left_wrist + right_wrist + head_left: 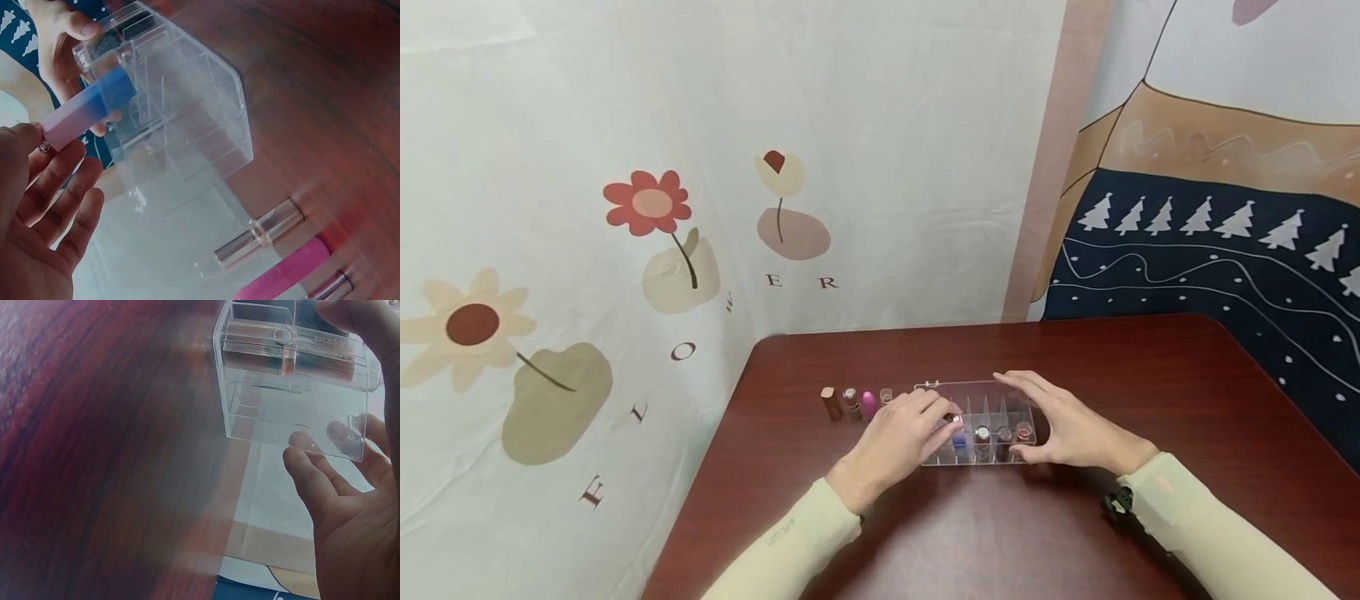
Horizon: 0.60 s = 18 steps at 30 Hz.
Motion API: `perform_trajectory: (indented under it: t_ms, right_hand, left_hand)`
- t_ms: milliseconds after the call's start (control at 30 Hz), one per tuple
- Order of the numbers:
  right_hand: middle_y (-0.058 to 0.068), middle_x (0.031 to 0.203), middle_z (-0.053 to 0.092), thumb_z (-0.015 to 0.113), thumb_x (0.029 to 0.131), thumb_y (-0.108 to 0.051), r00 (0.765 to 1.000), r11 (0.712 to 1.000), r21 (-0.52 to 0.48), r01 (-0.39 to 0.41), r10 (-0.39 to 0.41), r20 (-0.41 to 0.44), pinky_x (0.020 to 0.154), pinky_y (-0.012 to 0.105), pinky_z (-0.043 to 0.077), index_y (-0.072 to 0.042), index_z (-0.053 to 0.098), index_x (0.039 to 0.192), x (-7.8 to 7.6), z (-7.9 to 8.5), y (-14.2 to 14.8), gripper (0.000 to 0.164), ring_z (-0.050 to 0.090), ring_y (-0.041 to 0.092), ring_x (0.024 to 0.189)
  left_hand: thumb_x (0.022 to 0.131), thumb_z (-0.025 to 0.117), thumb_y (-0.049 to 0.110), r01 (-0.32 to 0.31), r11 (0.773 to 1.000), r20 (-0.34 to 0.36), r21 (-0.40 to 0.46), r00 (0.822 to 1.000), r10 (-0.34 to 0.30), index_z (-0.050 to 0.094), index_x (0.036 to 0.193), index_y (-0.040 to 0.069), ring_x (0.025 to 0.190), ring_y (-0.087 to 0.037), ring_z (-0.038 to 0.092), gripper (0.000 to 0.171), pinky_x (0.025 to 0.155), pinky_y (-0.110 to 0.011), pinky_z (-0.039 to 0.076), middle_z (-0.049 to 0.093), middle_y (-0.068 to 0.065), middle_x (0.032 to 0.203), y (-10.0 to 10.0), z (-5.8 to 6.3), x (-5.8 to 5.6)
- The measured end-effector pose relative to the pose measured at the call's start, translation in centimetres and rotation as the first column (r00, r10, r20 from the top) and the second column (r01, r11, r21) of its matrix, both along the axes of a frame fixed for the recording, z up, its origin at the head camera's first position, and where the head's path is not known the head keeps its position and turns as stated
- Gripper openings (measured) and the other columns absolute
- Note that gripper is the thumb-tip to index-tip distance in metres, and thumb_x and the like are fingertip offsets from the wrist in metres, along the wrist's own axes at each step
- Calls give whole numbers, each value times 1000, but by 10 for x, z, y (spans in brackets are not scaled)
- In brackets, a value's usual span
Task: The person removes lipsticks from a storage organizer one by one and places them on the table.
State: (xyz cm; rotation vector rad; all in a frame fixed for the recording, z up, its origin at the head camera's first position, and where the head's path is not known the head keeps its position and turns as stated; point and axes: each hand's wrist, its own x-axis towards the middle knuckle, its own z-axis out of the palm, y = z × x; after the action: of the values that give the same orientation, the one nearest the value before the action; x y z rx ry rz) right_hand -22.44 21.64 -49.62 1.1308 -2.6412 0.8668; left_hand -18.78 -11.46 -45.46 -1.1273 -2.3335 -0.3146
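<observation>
We see our left hand [901,429] pinching a pink-and-blue tube [89,109] at its three o'clock, our right hand [1075,429] gripping the clear box [209,122] at its nine.

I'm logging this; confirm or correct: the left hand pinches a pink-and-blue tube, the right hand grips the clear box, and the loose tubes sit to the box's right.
The side is wrong: the head view shows the loose tubes sitting left of the clear box. The left hand pinches the pink-and-blue tube, and the right hand grips the box.
</observation>
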Motion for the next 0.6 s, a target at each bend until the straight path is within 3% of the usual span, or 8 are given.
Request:
perform_trajectory:
  t_ms: [333, 600]
  right_hand:
    - [7, 173, 55, 108, 80, -26, 1000, 1000, -2, 3, -3, -12, 113, 59, 67, -13, 46, 177, 0, 0, 0, 116, 71, 29, 143]
    - [5, 173, 55, 108, 79, -27, 1000, 1000, 5, 10, -10, -23, 113, 58, 66, -15, 46, 177, 1, -1, 1, 116, 71, 27, 143]
  left_hand:
    - [107, 88, 27, -11, 999, -40, 42, 999, 13, 81, 122, 19, 98, -11, 76, 18, 87, -28, 64, 81, 7, 111, -11, 12, -1]
    - [107, 88, 25, -32, 997, -61, 72, 997, 37, 81, 119, 18, 94, -12, 74, 16, 82, -27, 62, 80, 8, 106, -23, 19, -3]
